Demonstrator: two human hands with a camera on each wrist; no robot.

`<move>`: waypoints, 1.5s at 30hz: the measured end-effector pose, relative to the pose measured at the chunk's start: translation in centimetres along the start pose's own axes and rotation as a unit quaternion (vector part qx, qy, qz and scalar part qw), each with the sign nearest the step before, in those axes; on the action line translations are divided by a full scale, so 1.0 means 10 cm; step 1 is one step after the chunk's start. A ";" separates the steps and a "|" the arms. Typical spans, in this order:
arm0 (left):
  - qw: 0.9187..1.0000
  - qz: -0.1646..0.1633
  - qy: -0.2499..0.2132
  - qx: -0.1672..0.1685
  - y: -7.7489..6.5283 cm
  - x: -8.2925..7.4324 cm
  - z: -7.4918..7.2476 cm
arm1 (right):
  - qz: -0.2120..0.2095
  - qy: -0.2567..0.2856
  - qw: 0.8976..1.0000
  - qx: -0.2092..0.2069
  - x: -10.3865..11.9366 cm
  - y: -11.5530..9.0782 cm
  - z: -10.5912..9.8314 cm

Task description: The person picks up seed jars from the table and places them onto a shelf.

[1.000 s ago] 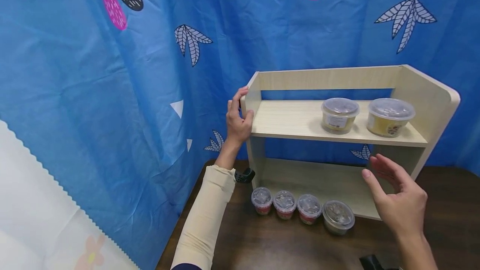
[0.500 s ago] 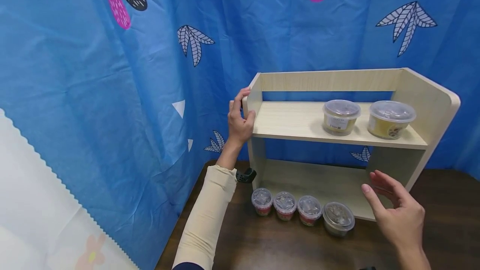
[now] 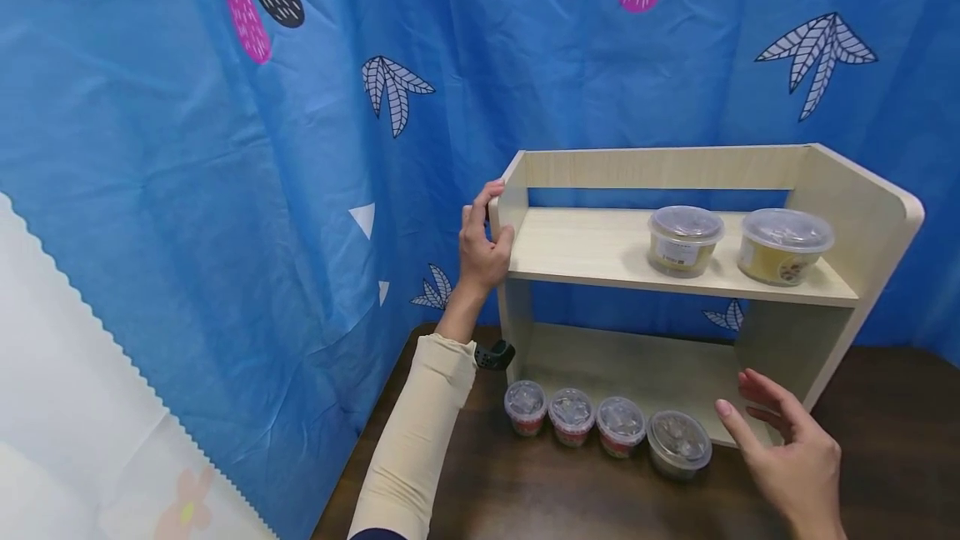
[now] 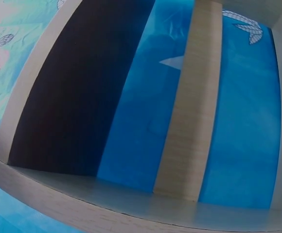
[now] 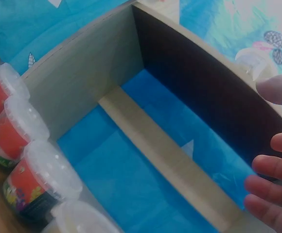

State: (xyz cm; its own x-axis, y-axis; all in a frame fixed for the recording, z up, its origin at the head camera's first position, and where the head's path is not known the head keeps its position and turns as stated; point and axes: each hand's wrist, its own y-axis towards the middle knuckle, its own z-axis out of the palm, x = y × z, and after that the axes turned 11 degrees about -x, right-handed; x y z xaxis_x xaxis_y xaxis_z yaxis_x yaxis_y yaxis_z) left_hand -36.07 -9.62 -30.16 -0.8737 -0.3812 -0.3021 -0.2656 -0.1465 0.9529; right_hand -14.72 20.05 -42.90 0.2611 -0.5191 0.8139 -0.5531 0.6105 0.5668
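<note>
My left hand (image 3: 483, 240) holds the left side panel of a pale wooden two-tier shelf (image 3: 577, 244), thumb on the inner side and fingers over the outer edge. At the shelf's lower right front, my right hand (image 3: 795, 448) hovers with fingers apart and nothing in them; its fingers (image 5: 272, 187) also show in the right wrist view. Nearest to it on the table is a wider lidded tub (image 3: 678, 444). Three small red-banded lidded cups, the closest being this cup (image 3: 620, 426), line up left of that tub along the shelf's front.
Two yellow-labelled tubs with clear lids, a left one (image 3: 684, 242) and a right one (image 3: 784, 247), stand on the upper shelf's right half. A dark wooden table (image 3: 540, 490) carries everything. Blue patterned curtain (image 3: 600, 82) hangs close behind and to the left.
My right hand has moved down and slightly left, away from the upper shelf. The left hand keeps its hold on the panel. The whole head view has shifted a little.
</note>
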 end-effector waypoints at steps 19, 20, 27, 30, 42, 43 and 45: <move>1.000 0.003 -0.001 -0.006 -0.02 -0.03 -0.03 | 0.034 -0.043 0.998 0.023 -0.31 -0.23 0.00; 1.000 0.004 -0.002 -0.005 -0.03 -0.03 -0.03 | 0.037 -0.044 0.998 0.023 -0.32 -0.23 0.00; 1.000 0.001 -0.005 0.000 -0.04 -0.02 -0.02 | 0.042 -0.047 0.998 0.022 -0.37 -0.25 0.01; 1.000 0.001 -0.007 -0.001 -0.03 -0.02 -0.01 | 0.034 -0.042 0.998 0.023 -0.42 -0.26 0.03; 1.000 0.002 -0.006 -0.004 -0.01 -0.03 0.00 | 0.006 -0.038 0.998 0.046 -0.69 -0.37 0.13; 1.000 0.001 -0.006 -0.004 -0.01 -0.03 0.00 | 0.004 -0.044 0.998 0.051 -0.70 -0.38 0.14; 1.000 -0.002 -0.007 -0.003 -0.01 -0.03 0.00 | 0.001 -0.056 0.996 0.064 -0.72 -0.39 0.15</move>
State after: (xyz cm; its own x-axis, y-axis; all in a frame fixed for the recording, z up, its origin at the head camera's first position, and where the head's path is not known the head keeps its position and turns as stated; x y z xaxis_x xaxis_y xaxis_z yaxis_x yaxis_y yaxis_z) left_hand -35.81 -9.50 -30.17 -0.8784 -0.3677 -0.3053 -0.2667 -0.1528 0.9516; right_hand -15.60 20.46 -51.15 0.1734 -0.5866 0.7911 -0.6518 0.5338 0.5387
